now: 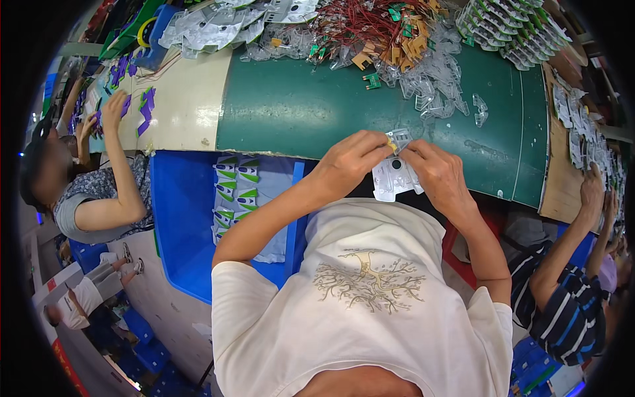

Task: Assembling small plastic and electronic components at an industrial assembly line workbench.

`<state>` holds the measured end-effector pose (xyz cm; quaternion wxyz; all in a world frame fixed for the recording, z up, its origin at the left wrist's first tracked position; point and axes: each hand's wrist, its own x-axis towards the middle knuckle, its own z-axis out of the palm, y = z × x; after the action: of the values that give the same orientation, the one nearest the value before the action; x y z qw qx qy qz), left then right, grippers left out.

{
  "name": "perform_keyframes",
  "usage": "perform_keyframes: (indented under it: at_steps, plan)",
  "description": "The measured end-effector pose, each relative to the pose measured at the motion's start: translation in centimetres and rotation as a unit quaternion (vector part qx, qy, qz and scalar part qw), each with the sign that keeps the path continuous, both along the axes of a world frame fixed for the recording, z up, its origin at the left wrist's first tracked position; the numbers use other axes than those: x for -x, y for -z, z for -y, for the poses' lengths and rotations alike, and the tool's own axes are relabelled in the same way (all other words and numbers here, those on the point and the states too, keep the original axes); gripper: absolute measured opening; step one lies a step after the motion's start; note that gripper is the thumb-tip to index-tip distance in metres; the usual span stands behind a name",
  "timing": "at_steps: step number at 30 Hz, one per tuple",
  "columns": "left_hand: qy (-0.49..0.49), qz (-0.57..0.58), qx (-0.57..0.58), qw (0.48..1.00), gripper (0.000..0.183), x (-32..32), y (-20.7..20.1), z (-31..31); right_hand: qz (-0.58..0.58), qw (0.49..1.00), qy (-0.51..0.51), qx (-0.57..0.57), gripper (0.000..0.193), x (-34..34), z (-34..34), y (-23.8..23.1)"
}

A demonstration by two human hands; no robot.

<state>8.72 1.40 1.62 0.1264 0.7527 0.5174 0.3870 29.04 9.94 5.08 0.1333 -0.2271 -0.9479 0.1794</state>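
Observation:
Just over the near edge of the table, a silver-white plastic housing (395, 182) is held between my two hands. It has a round dark hole and slots at its far end. My left hand (354, 162) is closed in a pinch at its upper left side, by a small yellow piece (392, 145). My right hand (433, 171) grips the upper right side, fingers bent and pressed against it. The fingertips hide part of the far end, so I cannot tell how the yellow piece is seated.
Beyond my hands on the green tabletop (291, 99) lie clear plastic parts (433, 86), red wires (350, 26) with yellow pieces, and silver housings (211, 30). Stacked housings (516, 30) stand far right. A blue bin (182, 225) holds green-and-white parts. Co-workers sit on both sides.

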Motion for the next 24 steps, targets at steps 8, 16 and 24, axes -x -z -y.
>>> perform_keyframes:
  at_steps: [8, 16, 24]
  plan:
    - [0.001, -0.127, 0.005, 0.992, 0.023, -1.4, -0.1, -0.3, -0.062, 0.996, 0.063, 0.014, 0.012, -0.3, 0.2, 2.0]
    - [-0.03, -0.045, -0.038, 0.998, 0.024, -1.5, 1.2, -0.5, -0.075, 0.986, 0.109, 0.105, 0.019, -1.5, 0.6, 0.6]
    - [-0.037, 0.112, -0.015, 0.993, 0.056, -2.1, 2.2, -0.8, -0.058, 0.987, 0.109, 0.101, 0.028, -2.1, 1.8, 0.0]
